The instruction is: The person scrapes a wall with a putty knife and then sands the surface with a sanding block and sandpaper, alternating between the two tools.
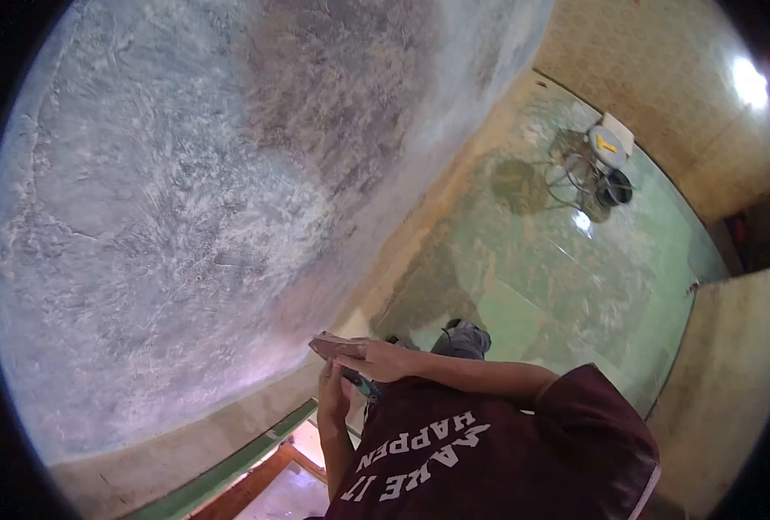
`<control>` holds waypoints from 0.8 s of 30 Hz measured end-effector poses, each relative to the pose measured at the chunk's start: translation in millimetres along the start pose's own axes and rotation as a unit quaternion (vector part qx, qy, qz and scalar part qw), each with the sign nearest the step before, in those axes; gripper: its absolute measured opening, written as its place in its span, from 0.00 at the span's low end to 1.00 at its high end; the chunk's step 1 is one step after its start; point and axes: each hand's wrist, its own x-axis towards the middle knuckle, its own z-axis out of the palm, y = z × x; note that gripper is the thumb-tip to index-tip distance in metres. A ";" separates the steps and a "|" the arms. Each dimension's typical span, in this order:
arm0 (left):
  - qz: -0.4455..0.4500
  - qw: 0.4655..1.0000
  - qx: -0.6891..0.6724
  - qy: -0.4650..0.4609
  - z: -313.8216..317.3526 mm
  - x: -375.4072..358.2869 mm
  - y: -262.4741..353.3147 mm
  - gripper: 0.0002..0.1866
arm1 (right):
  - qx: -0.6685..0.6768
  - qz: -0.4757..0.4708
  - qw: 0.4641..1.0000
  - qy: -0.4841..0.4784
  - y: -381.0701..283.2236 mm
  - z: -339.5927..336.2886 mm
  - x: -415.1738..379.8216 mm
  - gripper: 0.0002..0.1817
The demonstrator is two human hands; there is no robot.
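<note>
Fingers (356, 364) on block (325, 346), bucket (614, 189), contents unclear

A round gray stool (614, 157) is standing on the green floor (649, 260), and a yellow thing (607, 142) is lying on top. A black bucket (614, 188) is sitting near it. A bright light (750, 82) is shining on the tan wall (662, 78).
</note>
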 end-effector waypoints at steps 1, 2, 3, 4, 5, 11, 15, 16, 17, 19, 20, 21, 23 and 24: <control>0.007 0.999 -0.043 0.014 -3.2 -1.9 11.8 0.20 | 0.013 -0.013 1.000 0.002 -7.7 9.6 8.2 0.27; -0.004 0.999 -0.038 0.000 -30.9 -1.7 12.3 0.20 | 0.025 -0.030 0.999 0.007 -14.5 18.8 16.5 0.27; 0.010 0.996 0.078 -0.033 -69.6 -0.1 7.3 0.21 | 0.022 -0.024 0.999 0.025 -17.9 27.7 23.0 0.27; 0.030 0.979 0.187 -0.071 -88.5 8.0 3.0 0.22 | 0.040 -0.021 0.998 0.035 -20.1 33.0 25.5 0.28; -0.094 0.993 0.068 0.023 -69.4 5.7 28.6 0.21 | 0.056 -0.018 0.997 0.048 -40.8 27.8 23.8 0.28; -0.127 0.969 0.185 -0.101 -58.9 21.6 87.1 0.16 | 0.051 0.063 0.993 0.088 -39.0 28.8 18.3 0.28; -0.145 0.952 0.194 -0.186 -52.8 47.6 91.6 0.15 | 0.118 0.000 0.973 0.200 -27.4 33.1 17.5 0.27; -0.140 0.944 0.229 -0.190 -47.3 51.4 90.0 0.15 | 0.111 0.010 0.967 0.230 -23.1 30.7 19.3 0.26; -0.135 0.935 0.255 -0.206 -39.6 49.3 94.3 0.15 | 0.103 0.019 0.961 0.257 -22.3 27.6 22.2 0.26; -0.132 0.920 0.295 -0.222 -23.8 41.1 103.8 0.15 | 0.121 -0.004 0.955 0.271 -22.5 24.3 28.2 0.25; -0.125 0.920 0.291 -0.231 -22.9 38.5 103.8 0.15 | 0.130 -0.002 0.948 0.290 -23.0 22.1 30.6 0.25; -0.129 0.924 0.279 -0.228 -20.7 33.9 106.0 0.15 | 0.141 -0.001 0.941 0.309 -22.2 20.8 35.0 0.25; -0.127 0.933 0.246 -0.229 -27.2 30.8 100.9 0.15 | 0.140 -0.015 0.941 0.307 -23.6 16.0 46.9 0.25; -0.126 0.935 0.245 -0.222 -32.2 29.8 97.9 0.15 | 0.109 -0.013 0.941 0.320 -23.8 13.6 50.0 0.25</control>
